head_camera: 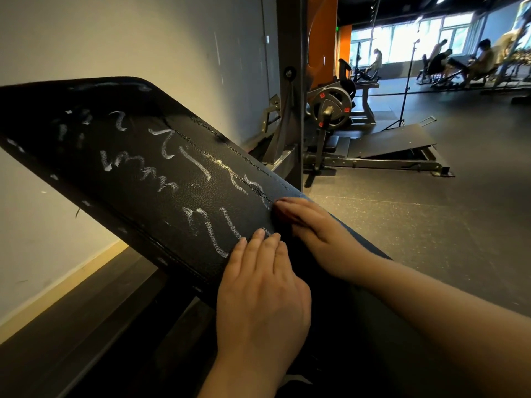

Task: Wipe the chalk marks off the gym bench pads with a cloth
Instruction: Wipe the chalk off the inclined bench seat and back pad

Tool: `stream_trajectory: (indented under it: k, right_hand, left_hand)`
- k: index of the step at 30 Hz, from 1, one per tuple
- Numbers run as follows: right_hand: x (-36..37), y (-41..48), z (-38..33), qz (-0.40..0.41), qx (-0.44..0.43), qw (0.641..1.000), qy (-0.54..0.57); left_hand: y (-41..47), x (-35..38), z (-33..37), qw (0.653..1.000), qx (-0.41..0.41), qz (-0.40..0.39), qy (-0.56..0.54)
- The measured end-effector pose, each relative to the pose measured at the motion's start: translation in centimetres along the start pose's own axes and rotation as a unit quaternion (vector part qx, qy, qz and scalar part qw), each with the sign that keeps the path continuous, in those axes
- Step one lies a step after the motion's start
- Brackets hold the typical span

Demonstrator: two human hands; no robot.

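We are resting both hands on the lower end of the tilted bench pad (161,173). Our left hand (258,285) is lying flat with the fingers straight and together. It is touching the pad just beside the nearest chalk marks (198,165) and is holding nothing. Our right hand (313,228) is near the pad's right edge, also with straight fingers. It is pressing down on what we are taking for the cloth (288,229), a dark piece nearly the same colour as the pad, so its outline is hard to follow. The chalk marks are covering most of the pad from our fingertips up to its upper end, and some small ones are lying along its left edge.

We are judging the cloth to be light and soft. It may be slipping or folding under a flat palm, so gathering it in the fingers seems better. The pad looks firm and grained, and chalk is probably sitting in the grain, so light strokes may only smear it.
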State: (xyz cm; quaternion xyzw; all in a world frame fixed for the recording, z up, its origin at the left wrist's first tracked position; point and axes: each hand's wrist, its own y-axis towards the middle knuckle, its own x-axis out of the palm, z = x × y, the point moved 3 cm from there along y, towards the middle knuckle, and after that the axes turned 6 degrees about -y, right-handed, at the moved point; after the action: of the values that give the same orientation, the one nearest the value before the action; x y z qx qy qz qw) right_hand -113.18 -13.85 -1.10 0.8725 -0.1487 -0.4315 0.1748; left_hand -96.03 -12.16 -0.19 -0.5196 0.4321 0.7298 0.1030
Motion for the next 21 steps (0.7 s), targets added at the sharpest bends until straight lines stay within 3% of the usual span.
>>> stream_trajectory:
  k: [3,4,10,12,14,16,21]
  right_hand:
    - [-0.5,2.7,2.2,0.095,0.146,0.985,0.016]
    - [-0.3,3.0,1.7,0.102,0.159,0.982,0.016]
    - [0.7,-1.7,-2.7,-0.027,-0.065,0.998,0.000]
    - [0.0,-1.0,-0.8,-0.016,-0.034,0.999,-0.006]
    - [-0.5,0.7,0.9,0.056,0.068,0.996,0.008]
    - [-0.1,1.3,0.6,0.084,0.108,0.990,0.020]
    - [0.2,-2.9,-1.7,-0.034,-0.044,0.998,-0.005]
  left_hand:
    - [-0.1,0.0,0.0,1.000,0.002,0.001,0.003]
    - [-0.1,-0.1,0.1,1.000,0.002,0.001,0.002]
    - [-0.2,0.1,0.0,1.000,-0.002,0.012,-0.005]
    - [-0.2,0.0,0.0,1.000,0.003,0.012,-0.002]
    - [-0.2,0.0,0.0,1.000,0.006,0.011,0.002]
    - [-0.4,-0.1,0.1,1.000,0.006,0.007,0.001]
    - [-0.5,0.1,0.0,1.000,0.001,0.018,-0.006]
